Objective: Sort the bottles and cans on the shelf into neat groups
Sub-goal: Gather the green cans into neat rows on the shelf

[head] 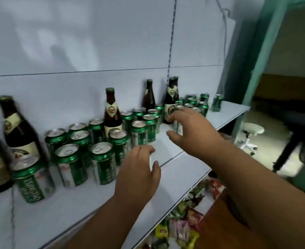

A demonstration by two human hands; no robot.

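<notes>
Several green beer cans [101,162] stand in loose rows on the pale blue shelf [166,151], mixed with brown glass bottles with cream labels [112,114]. Another bottle [17,130] stands far left, two more [171,99] near the right. My right hand [189,130] reaches to a green can [177,125] in front of the right-hand bottle, with its fingers curled over the can's top and its thumb at the can's near side. My left hand [139,169] hovers just right of the front cans, fingers loosely curled, holding nothing.
A single can [217,103] stands apart near the shelf's far right end. Snack packets [184,218] fill the shelf below. The shelf's front edge runs diagonally; beyond it are a teal frame [252,69] and a white stool [250,135] on the floor.
</notes>
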